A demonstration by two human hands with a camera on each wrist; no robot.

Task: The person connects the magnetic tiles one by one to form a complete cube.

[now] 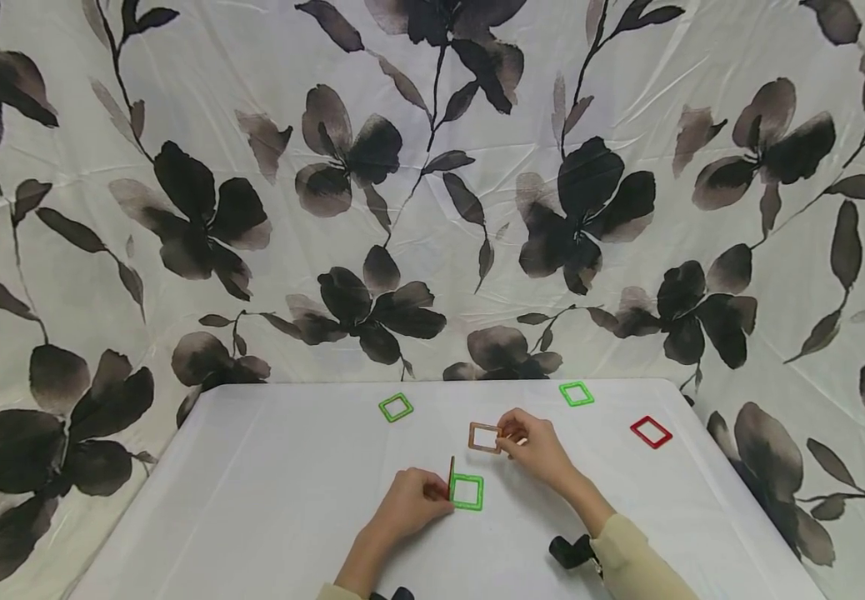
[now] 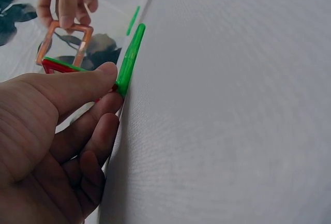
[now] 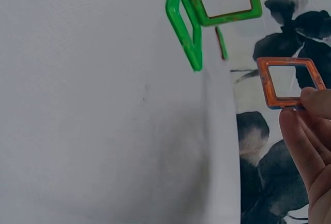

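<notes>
My left hand (image 1: 412, 504) pinches an upright square tile (image 1: 451, 477), seen edge-on from the head and showing red and green (image 2: 64, 66) in the left wrist view. At its base a green square tile (image 1: 481, 493) lies flat on the table, meeting it at an angle; the right wrist view shows both green frames, the flat one (image 3: 182, 27) and the upright one (image 3: 230, 17), side by side. Farther back and to the right, my right hand (image 1: 533, 446) holds an orange square tile (image 1: 472, 436) by its right side, thumb against fingers, apart from the other two.
Toward the back of the white table (image 1: 252, 500) lie a green tile (image 1: 390, 400) on the left and another green tile (image 1: 579, 404) on the right. A red tile (image 1: 661, 442) is near the right edge. Floral cloth (image 1: 417, 208) hangs behind.
</notes>
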